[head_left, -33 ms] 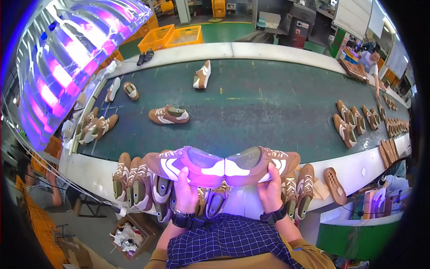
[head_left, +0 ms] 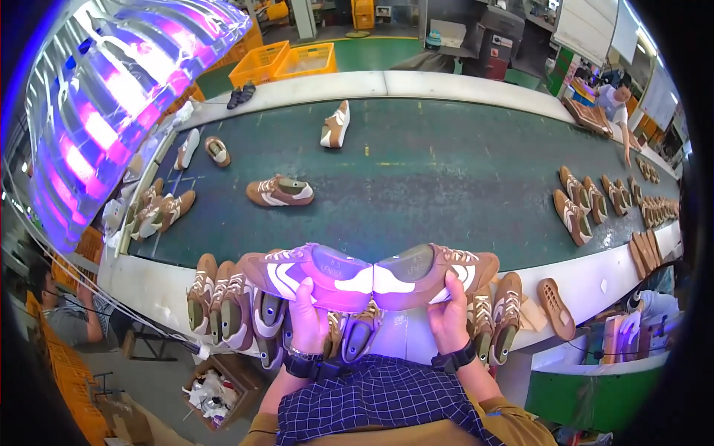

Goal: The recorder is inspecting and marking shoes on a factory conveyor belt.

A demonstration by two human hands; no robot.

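I hold two brown sneakers with white side stripes, heel to heel, above the near white ledge of the conveyor. My left hand (head_left: 309,321) grips the left sneaker (head_left: 312,269) from below, its toe pointing left. My right hand (head_left: 448,318) grips the right sneaker (head_left: 440,269) the same way, its toe pointing right. Their heels touch in the middle, and purple light tints both shoes. Each of my wrists carries a dark band.
A row of similar sneakers (head_left: 223,301) stands on the ledge beneath my hands. The dark green belt (head_left: 446,171) carries single shoes (head_left: 280,192) and a row at the right (head_left: 573,215). A purple-lit hood (head_left: 111,97) arches at left. Other people (head_left: 67,312) work nearby.
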